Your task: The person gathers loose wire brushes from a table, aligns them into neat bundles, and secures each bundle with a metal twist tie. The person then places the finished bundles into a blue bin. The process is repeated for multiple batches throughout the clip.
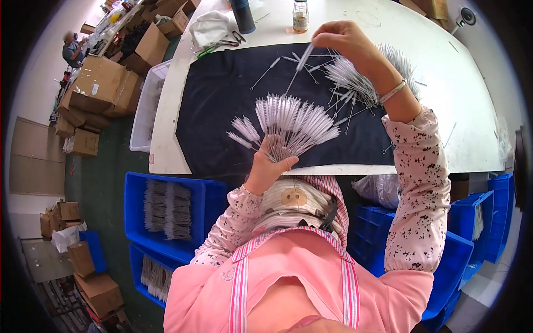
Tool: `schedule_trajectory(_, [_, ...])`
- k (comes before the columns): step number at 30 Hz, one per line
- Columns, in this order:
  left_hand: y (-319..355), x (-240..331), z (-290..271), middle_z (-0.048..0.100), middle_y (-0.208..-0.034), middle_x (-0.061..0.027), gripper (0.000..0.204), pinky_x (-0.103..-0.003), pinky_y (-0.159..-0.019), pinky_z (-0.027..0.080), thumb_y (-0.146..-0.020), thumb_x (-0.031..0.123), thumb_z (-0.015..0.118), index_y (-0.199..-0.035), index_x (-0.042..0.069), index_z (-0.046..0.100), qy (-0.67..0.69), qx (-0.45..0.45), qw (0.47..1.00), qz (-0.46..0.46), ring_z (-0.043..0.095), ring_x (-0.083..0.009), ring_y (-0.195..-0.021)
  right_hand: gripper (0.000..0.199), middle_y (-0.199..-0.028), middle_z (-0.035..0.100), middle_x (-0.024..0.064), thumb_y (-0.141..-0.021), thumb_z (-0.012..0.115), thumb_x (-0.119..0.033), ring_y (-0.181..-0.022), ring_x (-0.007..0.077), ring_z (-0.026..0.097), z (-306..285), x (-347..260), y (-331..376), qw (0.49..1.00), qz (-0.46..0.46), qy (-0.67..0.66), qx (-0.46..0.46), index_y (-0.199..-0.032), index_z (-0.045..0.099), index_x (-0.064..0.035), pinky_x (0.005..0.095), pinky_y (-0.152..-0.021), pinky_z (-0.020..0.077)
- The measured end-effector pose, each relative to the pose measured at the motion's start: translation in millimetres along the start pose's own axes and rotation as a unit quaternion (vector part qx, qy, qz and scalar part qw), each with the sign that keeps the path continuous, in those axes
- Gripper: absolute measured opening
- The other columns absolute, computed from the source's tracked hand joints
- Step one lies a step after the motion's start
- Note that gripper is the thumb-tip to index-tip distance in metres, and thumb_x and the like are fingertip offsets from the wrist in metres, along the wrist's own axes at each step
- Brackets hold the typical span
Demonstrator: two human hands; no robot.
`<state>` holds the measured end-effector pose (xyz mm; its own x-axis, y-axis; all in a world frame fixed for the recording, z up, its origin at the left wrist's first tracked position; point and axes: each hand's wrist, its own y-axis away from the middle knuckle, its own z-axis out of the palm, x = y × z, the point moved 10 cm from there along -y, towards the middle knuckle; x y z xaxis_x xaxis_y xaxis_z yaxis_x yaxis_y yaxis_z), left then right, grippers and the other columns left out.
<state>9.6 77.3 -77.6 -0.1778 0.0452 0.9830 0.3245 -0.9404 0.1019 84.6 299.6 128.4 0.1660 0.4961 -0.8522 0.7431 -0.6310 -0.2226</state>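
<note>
My left hand (267, 166) is closed around the wire stems of a fanned bunch of white-bristled tube brushes (286, 114), bristles pointing away from me. It holds them over the near part of a dark cloth (214, 105). Raised to the far right, my right hand (345, 41) pinches the bristled end of a single tube brush (303, 58). That brush slants down, its thin stem reaching towards the top of the fan. Below my right forearm lies a loose pile of the same brushes (351, 77), with several strays scattered on the cloth.
On the white table (449, 111) stand a glass jar (300, 16) and a dark bottle (242, 15), near a white cloth (210, 29) and scissors (239, 38). Blue crates (214, 205) with brushes flank me. Cardboard boxes (100, 77) and another person (72, 51) are at left.
</note>
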Motion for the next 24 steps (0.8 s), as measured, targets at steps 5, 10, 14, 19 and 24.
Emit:
schedule_trajectory(5, [3, 4, -8, 0.057, -0.086, -0.0024, 0.047, -0.022, -0.055, 0.051, -0.075, 0.005, 0.076, -0.112, 0.002, 0.047, -0.029, -0.009, 0.999, -0.021, 0.057, -0.0080, -0.066, 0.019, -0.069, 0.050, -0.0057, -0.082, 0.060, -0.030, -0.066, 0.0047, 0.046, -92, 67, 21, 0.976, 0.103, -0.107, 0.159, -0.074, 0.062, -0.0129, 0.0249, -0.066, 0.0386])
schedule_trajectory(10, [1, 4, -16, 0.055, -0.086, -0.0025, 0.047, -0.022, -0.054, 0.050, -0.074, 0.004, 0.077, -0.110, 0.004, 0.046, -0.011, 0.006, 1.000, 0.001, 0.057, -0.0076, -0.065, 0.018, -0.056, 0.042, -0.0033, -0.074, 0.058, -0.024, -0.052, 0.0072, 0.039, -163, 169, 91, 0.966, 0.225, -0.011, 0.127, -0.062, 0.053, -0.0119, 0.0262, -0.049, 0.0295])
schedule_trajectory(14, [-2, 0, -13, 0.054, -0.084, -0.0023, 0.046, -0.023, -0.053, 0.050, -0.073, 0.003, 0.077, -0.106, 0.004, 0.045, 0.046, -0.008, 0.999, 0.001, 0.058, -0.0085, -0.063, 0.021, -0.048, 0.040, -0.0011, -0.069, 0.056, -0.019, -0.041, 0.0104, 0.033, -238, 282, 184, 0.920, 0.335, 0.181, 0.092, -0.053, 0.048, -0.0076, 0.0283, -0.041, 0.0242])
schedule_trajectory(19, [2, 8, -15, 0.054, -0.080, -0.0019, 0.043, -0.023, -0.052, 0.050, -0.074, 0.002, 0.076, -0.102, 0.005, 0.044, 0.051, 0.000, 0.999, -0.008, 0.058, -0.0093, -0.061, 0.018, -0.046, 0.043, 0.0034, -0.064, 0.058, -0.013, -0.036, 0.0130, 0.035, -283, 355, 291, 0.791, 0.567, 0.162, 0.162, -0.050, 0.048, -0.0055, 0.0289, -0.036, 0.0232])
schedule_trajectory(24, [-1, 6, -5, 0.061, -0.083, -0.0082, 0.039, -0.020, -0.042, 0.043, -0.077, 0.003, 0.073, -0.102, 0.008, 0.043, 0.157, -0.026, 0.985, -0.070, 0.060, -0.0111, -0.061, 0.028, -0.076, 0.062, 0.0293, -0.072, 0.057, -0.022, -0.075, 0.0404, 0.065, -341, 363, 301, 0.710, 0.344, 0.574, 0.218, -0.069, 0.064, 0.0052, 0.0425, -0.072, 0.0531])
